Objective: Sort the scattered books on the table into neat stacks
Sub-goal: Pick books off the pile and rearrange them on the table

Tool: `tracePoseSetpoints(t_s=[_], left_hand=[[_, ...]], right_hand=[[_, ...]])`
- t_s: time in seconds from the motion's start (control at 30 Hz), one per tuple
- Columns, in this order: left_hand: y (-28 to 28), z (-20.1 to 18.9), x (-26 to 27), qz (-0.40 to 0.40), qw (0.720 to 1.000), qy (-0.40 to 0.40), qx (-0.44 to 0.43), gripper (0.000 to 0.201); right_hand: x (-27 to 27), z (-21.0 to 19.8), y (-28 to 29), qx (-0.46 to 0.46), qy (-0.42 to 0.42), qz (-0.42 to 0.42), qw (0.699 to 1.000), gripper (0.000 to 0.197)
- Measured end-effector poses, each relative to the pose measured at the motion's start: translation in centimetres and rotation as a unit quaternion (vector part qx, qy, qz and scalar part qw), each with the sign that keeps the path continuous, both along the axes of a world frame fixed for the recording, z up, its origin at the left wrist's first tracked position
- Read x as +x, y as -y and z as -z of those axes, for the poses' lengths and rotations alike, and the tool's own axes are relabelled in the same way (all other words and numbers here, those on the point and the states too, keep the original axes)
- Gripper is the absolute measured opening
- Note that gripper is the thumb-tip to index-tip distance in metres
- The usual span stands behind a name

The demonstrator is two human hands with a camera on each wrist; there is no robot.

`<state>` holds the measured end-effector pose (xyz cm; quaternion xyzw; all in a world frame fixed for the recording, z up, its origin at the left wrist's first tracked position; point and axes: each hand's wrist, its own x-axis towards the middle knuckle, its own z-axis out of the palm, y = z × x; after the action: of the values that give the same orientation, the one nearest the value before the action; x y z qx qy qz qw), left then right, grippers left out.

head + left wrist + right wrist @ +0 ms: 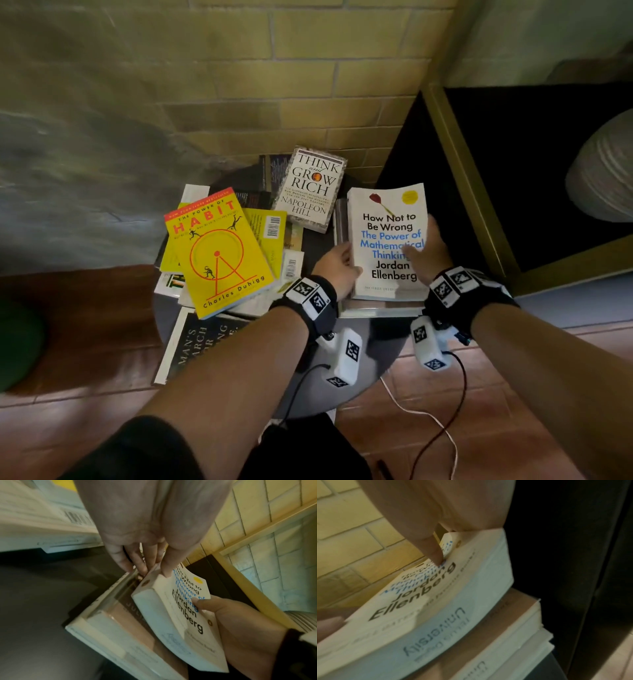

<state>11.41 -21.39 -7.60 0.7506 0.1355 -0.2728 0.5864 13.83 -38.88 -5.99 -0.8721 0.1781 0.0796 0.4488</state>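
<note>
White paperback (388,240), glossy soft cover, sits on top of the stack (376,310) at the right side of the round dark surface (315,240). Cover reads "How Not to Be Wrong / The Power of Mathematical Thinking / Jordan Ellenberg"; a red dart and a yellow sticker sit near its top edge.

My left hand (337,265) grips the spine side, thumb on the cover, fingers (137,562) tucked along the spine. My right hand (426,251) takes the opposite long edge, thumb pressing on the blue title text. Both hands are closed round this one book.

Handling judgement: thick, so fairly heavy for a paperback. The cover is flexible; the far corner curls up in the left wrist view. The page block bows when held by one edge, so I take both long edges. Gloss may slide on the book below (130,626), whose brownish cover shows letters "JULI", the rest hidden.

In the right wrist view the bottom page edge carries a blue stamp reading "University"; the words above it are blurred.

Loose pile on the left side of the surface, legible covers:
- yellow book (219,250): "The Power of Habit", Charles Duhigg
- pale book (310,188): "Think and Grow Rich", Napoleon Hill
- dark book (195,346): "MAN'S", remainder cut off by my arm
</note>
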Motion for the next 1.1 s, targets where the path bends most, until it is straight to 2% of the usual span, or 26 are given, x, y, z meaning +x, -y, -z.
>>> tracePoseSetpoints(t_s=[0.13,0.2,0.23,0.3,0.37,0.4,0.47,0.53,0.67,0.7,0.77,0.87,1.0,1.1], left_hand=[[0.3,1.0,-0.9,0.008,0.994,0.053,0.091,0.062],[0.3,1.5,-1.3,-0.004,0.993,0.066,0.102,0.062],[0.3,2.0,-1.3,-0.017,0.995,0.055,0.08,0.062],[0.5,2.5,-1.4,-0.059,0.997,-0.036,-0.018,0.068],[0.8,3.7,-1.6,-0.09,0.985,-0.111,-0.093,0.077],[1.0,4.0,-1.7,-0.096,0.981,-0.123,-0.116,0.083],[1.2,5.1,-1.8,-0.088,0.979,-0.122,-0.138,0.088],[1.1,5.6,-1.7,-0.075,0.98,-0.118,-0.14,0.085],[0.5,8.6,-2.0,-0.05,0.984,-0.123,-0.117,0.105],[0.3,8.1,-2.2,-0.038,0.986,-0.123,-0.106,0.104],[0.0,5.7,-2.6,-0.01,0.991,-0.108,-0.083,0.087],[0.0,4.6,-2.6,0.012,0.994,-0.095,-0.061,0.065],[0.4,4.4,-3.1,0.016,0.995,-0.094,-0.033,0.081],[0.5,4.4,-3.2,0.019,0.995,-0.099,-0.023,0.074]], right_hand=[[-0.1,0.8,0.0,0.004,-0.013,-0.002,1.0,0.062],[-0.1,1.2,-0.2,-0.009,-0.016,-0.008,1.0,0.058],[-0.1,1.5,-0.4,-0.014,-0.019,-0.005,1.0,0.057],[-0.5,1.9,-0.6,0.007,-0.042,0.017,0.999,0.06],[-0.9,2.6,-0.4,0.068,-0.088,0.055,0.992,0.064],[-1.1,2.9,-0.2,0.103,-0.106,0.074,0.986,0.061],[-1.2,2.9,0.2,0.151,-0.121,0.081,0.978,0.045],[-1.2,2.7,0.2,0.166,-0.127,0.067,0.976,0.034],[-1.9,3.2,0.0,0.172,-0.133,0.054,0.975,0.037],[-2.1,3.3,-0.1,0.17,-0.133,0.052,0.975,0.04],[-2.2,3.7,-0.2,0.17,-0.132,0.05,0.975,0.044],[-2.1,3.8,-0.3,0.168,-0.129,0.051,0.976,0.051],[-2.3,3.2,-0.7,0.168,-0.126,0.043,0.977,0.049],[-2.4,3.0,-0.7,0.167,-0.122,0.038,0.978,0.048]])
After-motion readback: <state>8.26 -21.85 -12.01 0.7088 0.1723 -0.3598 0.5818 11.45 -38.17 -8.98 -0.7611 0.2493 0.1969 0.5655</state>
